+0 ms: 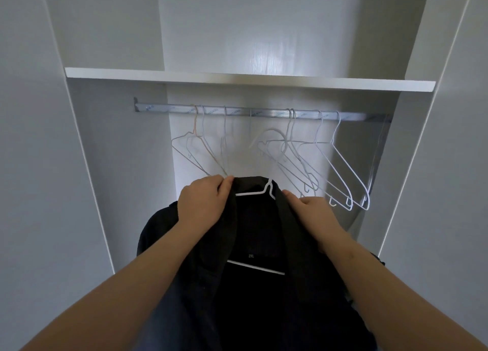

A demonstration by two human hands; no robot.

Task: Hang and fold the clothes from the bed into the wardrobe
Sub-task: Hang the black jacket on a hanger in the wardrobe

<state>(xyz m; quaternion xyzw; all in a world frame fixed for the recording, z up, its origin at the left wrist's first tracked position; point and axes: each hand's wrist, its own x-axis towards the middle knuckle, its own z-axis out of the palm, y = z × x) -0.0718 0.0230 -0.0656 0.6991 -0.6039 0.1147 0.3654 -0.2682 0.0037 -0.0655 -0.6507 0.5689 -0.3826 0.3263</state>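
A black shirt [253, 284] with a "2XL" label hangs in front of me on a white wire hanger [254, 193], whose neck shows at the collar and whose bottom bar crosses inside the opening. My left hand [203, 201] pinches the collar at its left side. My right hand [314, 210] grips the fabric at the right shoulder. Both hands hold the shirt below the metal rail [250, 112] of the open wardrobe.
Several bare white wire hangers [340, 163] hang along the rail, more of them to the right. A white shelf [248, 79] runs above the rail. The wardrobe side walls [87, 149] stand close on both sides.
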